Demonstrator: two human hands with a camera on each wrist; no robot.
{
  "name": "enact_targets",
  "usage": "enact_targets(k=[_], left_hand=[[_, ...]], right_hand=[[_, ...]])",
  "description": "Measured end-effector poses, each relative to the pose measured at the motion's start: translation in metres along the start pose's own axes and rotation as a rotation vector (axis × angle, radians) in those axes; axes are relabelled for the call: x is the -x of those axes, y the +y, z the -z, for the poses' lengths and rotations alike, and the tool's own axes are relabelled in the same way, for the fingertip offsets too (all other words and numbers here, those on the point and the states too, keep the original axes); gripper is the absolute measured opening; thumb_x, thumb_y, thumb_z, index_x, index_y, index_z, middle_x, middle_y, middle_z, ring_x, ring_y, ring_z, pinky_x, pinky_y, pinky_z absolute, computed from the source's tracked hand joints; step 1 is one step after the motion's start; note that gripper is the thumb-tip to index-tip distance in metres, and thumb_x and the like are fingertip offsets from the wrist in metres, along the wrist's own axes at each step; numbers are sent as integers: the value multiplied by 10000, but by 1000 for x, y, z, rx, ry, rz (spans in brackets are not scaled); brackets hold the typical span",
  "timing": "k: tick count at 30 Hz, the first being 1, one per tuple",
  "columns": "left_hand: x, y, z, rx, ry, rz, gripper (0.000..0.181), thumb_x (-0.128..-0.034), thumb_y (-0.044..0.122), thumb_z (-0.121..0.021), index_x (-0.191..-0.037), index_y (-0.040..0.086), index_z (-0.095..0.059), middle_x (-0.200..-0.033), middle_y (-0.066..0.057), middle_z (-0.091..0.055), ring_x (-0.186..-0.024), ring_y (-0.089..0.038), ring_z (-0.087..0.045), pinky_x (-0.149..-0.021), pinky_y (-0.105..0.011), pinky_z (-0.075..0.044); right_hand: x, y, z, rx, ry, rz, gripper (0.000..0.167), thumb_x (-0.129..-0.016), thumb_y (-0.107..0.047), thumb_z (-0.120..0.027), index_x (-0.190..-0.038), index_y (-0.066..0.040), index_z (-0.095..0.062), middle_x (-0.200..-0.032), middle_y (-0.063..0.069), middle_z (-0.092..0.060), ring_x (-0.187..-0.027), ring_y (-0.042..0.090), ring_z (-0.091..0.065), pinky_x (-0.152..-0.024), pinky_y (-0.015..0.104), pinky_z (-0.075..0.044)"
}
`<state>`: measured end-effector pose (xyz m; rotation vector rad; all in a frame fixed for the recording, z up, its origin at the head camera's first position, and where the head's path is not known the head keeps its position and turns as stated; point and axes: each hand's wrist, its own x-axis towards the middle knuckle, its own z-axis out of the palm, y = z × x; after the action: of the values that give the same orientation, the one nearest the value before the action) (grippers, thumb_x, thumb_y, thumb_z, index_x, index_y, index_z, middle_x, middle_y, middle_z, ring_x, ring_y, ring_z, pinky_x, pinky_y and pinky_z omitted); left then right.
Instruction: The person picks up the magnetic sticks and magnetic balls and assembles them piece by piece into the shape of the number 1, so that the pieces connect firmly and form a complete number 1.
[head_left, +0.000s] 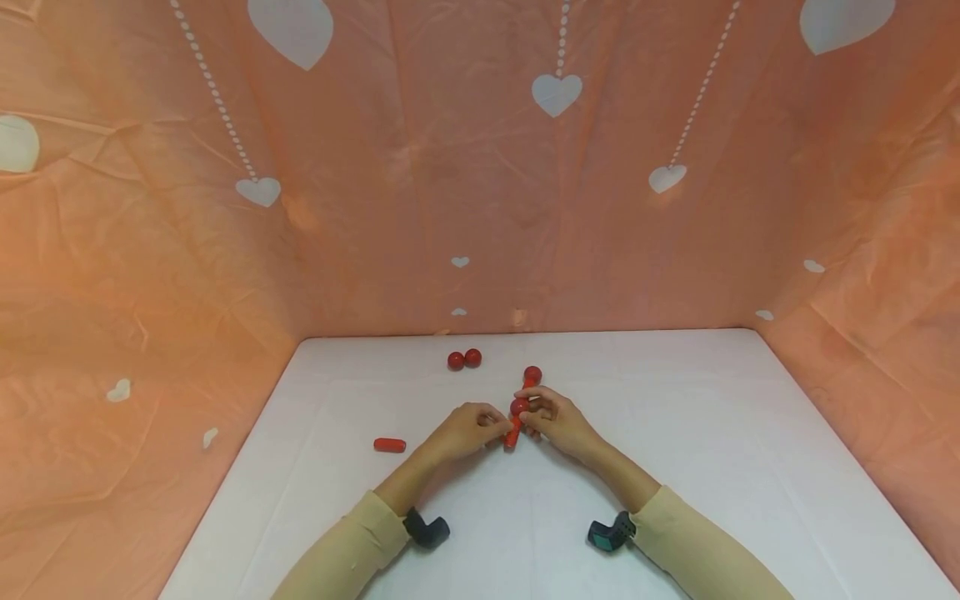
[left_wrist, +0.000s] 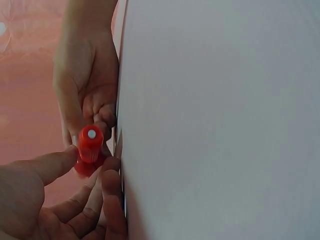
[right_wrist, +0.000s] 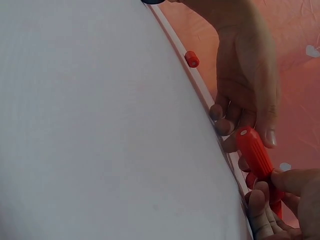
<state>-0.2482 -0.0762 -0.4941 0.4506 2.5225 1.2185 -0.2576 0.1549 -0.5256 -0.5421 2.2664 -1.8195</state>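
Observation:
Two red rods and two glossy dark red balls make one joined line at the middle of the table. My right hand [head_left: 558,425] pinches the middle ball [head_left: 519,407] between thumb and fingers. Toward me from that ball runs the near rod [head_left: 512,435], ribbed, with a pale round spot on its end. My left hand [head_left: 467,432] has its thumb and fingertips around this rod from the left. Beyond the right hand's fingers, the far ball [head_left: 532,374] tops the far rod [head_left: 528,385], which is partly hidden.
A loose red rod [head_left: 389,445] lies left of the left hand. Two red balls [head_left: 464,359] sit side by side near the back edge of the white table [head_left: 675,400]. Orange cloth [head_left: 487,208] with white hearts hangs around the table's back and sides.

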Motion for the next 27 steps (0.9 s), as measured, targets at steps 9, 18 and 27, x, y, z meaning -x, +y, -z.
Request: enact_targets(k=[9, 18, 27], left_hand=[[0, -4, 13, -20, 48, 23, 232, -1041, 302, -729, -1146, 98, -768, -905, 21, -758, -822, -151, -659, -761, -308, -558], [-3, -4, 31, -42, 147, 39, 156, -1036, 243, -729, -1114, 113, -763, -973, -20, -734, -863, -171, -656, -696, -294, -587], [-10, -8, 49, -4, 202, 56, 212, -1054, 252, -710, -1167, 74, -733, -1021, -83, -766, -833, -205, -713, -697, -327, -603]], right_hand=[[0, -1, 1, -2, 4, -10, 393, -1035, -71, -709, -1408, 9, -614, -1083, 128, -686, -783, 202, -644, -687, 242, -567], [-1, 1, 1, -5, 10, -17, 386, -1034, -63, -708, -1396, 32, -611, -1077, 154, -678, -774, 183, -636, -687, 245, -564], [0, -3, -1, 2, 18, -59, 390, -1029, -71, -719, -1404, -15, -631, -1052, 85, -678, -789, 195, -639, -704, 237, -572]])
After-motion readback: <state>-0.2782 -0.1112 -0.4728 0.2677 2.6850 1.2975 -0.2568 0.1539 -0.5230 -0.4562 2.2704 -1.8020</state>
